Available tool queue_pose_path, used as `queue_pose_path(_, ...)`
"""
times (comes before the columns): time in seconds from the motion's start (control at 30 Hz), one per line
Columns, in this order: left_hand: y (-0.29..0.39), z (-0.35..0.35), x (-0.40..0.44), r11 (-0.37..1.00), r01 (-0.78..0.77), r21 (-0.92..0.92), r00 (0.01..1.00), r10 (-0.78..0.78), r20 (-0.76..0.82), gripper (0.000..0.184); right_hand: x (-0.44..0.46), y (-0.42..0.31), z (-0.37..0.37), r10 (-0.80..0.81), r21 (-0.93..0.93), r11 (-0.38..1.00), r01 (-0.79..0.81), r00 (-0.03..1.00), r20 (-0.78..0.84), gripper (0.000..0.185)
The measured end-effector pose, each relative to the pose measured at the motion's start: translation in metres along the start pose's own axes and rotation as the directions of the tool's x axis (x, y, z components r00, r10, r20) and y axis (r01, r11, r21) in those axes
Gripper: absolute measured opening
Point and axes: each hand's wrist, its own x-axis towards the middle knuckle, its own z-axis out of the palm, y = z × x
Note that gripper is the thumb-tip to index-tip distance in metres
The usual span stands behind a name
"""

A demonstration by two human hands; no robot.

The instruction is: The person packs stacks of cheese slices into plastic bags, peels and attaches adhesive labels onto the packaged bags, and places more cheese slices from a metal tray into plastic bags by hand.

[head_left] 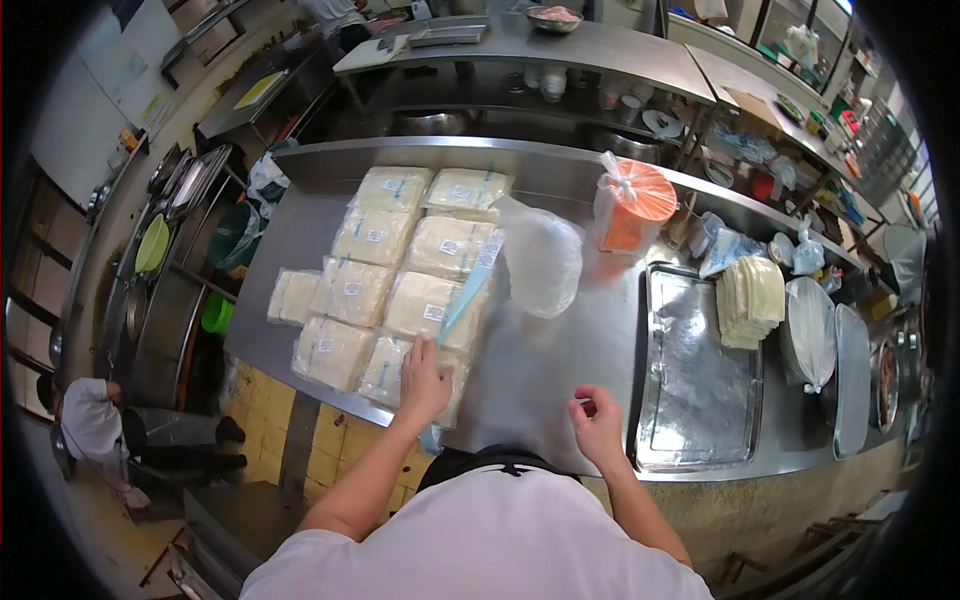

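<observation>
My left hand (427, 383) rests on the front packets, its fingers stretched forward and touching the near end of a light-blue strip (467, 298). Under and around it lie rows of clear plastic packets (422, 305) with flat, pale contents, most bearing a small white label. Another bit of blue strip shows below my left wrist at the table edge. My right hand (597, 425) hovers over the steel table (540, 375), fingers curled in, with nothing visible in them. Beyond the strip stands a whitish, translucent plastic bag (543, 262).
A clear bag of orange contents (634, 205) stands at the back. On the right are a metal tray (700, 390), a stack of pale flat pieces (750, 302) and a bagged oval dish (809, 333). Another person (95, 425) is at the far left; more counters stand behind.
</observation>
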Motion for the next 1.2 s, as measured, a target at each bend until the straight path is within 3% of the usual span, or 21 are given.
queue_pose_path(0.07,0.001,-0.024,-0.010,0.999,-0.040,-0.008,0.999,0.040,0.026,0.039,0.001,-0.010,0.015,-0.018,-0.008,1.000,0.018,0.998,0.053,0.025)
queue_pose_path(0.17,0.003,-0.022,-0.005,0.974,0.099,-0.205,0.993,-0.082,0.087,0.021,-0.003,-0.030,0.040,-0.020,-0.028,0.999,0.025,0.989,0.149,0.026)
queue_pose_path(0.23,0.008,-0.009,0.008,0.892,0.196,-0.407,0.974,-0.129,0.185,0.021,-0.003,-0.041,0.059,0.004,-0.053,0.999,0.009,0.971,0.238,0.029)
queue_pose_path(0.37,0.026,0.039,0.027,0.564,0.422,-0.710,0.900,-0.170,0.401,0.024,-0.003,-0.062,0.104,0.064,-0.030,0.998,-0.057,0.901,0.429,0.030)
queue_pose_path(0.43,0.046,0.031,0.030,0.335,0.600,-0.726,0.798,-0.195,0.570,0.025,-0.001,-0.050,0.132,0.075,0.010,0.996,-0.090,0.883,0.463,0.028)
queue_pose_path(0.47,0.052,0.025,0.032,0.216,0.679,-0.702,0.734,-0.189,0.652,0.025,0.001,-0.038,0.143,0.144,-0.066,0.990,-0.128,0.888,0.437,0.028)
queue_pose_path(0.5,0.049,0.025,0.035,0.227,0.675,-0.702,0.737,-0.152,0.659,0.025,0.003,-0.025,0.153,0.212,-0.141,0.976,-0.169,0.889,0.406,0.029)
queue_pose_path(0.6,0.026,0.018,0.043,0.797,0.244,-0.553,0.881,0.056,0.470,0.039,0.001,-0.001,0.167,0.379,-0.217,0.921,-0.325,0.877,0.297,0.032)
queue_pose_path(0.63,0.023,0.017,0.039,0.793,0.147,-0.591,0.917,0.115,0.382,0.042,-0.002,0.003,0.165,0.424,-0.221,0.901,-0.375,0.867,0.260,0.034)
queue_pose_path(0.73,0.021,0.006,0.031,0.774,-0.180,-0.607,0.944,0.309,0.115,0.054,-0.005,-0.005,0.148,0.631,-0.357,0.774,-0.523,0.685,0.364,0.036)
queue_pose_path(0.8,0.025,-0.004,0.028,0.745,-0.431,-0.509,0.866,0.501,0.001,0.060,0.000,-0.027,0.130,0.609,-0.609,0.725,-0.322,0.713,0.347,0.037)
queue_pose_path(0.83,0.023,0.000,0.026,0.765,-0.517,-0.383,0.811,0.581,0.065,0.057,0.004,-0.042,0.119,0.594,-0.716,0.667,-0.208,0.728,0.342,0.038)
queue_pose_path(0.9,0.017,0.015,0.021,0.732,-0.670,-0.122,0.700,0.678,0.226,0.053,0.017,-0.076,0.096,0.278,-0.663,0.744,-0.081,0.940,0.197,0.040)
queue_pose_path(0.97,0.018,0.019,0.022,0.746,-0.660,-0.088,0.571,0.574,0.587,0.048,0.041,-0.152,0.069,-0.026,-0.416,0.908,0.046,0.998,0.054,0.031)
queue_pose_path(1.0,0.019,0.020,0.023,0.750,-0.658,-0.068,0.474,0.483,0.736,0.046,0.056,-0.178,0.057,-0.318,-0.392,0.877,0.277,0.947,-0.043,0.031)
queue_pose_path(1.03,0.019,0.021,0.023,0.789,-0.597,-0.143,0.505,0.508,0.698,0.046,0.070,-0.211,0.045,-0.482,-0.415,0.814,0.407,0.872,-0.091,0.032)
queue_pose_path(1.07,0.019,0.022,0.021,0.817,-0.533,-0.220,0.536,0.527,0.659,0.046,0.088,-0.237,0.034,-0.661,-0.582,0.645,0.495,0.744,-0.099,0.032)
queue_pose_path(1.13,0.025,0.014,0.022,0.849,-0.399,-0.347,0.605,0.528,0.596,0.043,0.130,-0.262,0.023,-0.763,-0.629,0.546,0.553,0.639,-0.101,0.036)
queue_pose_path(1.2,0.040,-0.015,0.024,0.856,-0.268,-0.443,0.674,0.495,0.549,0.037,0.177,-0.254,0.022,-0.685,-0.711,0.509,0.484,0.729,0.006,0.040)
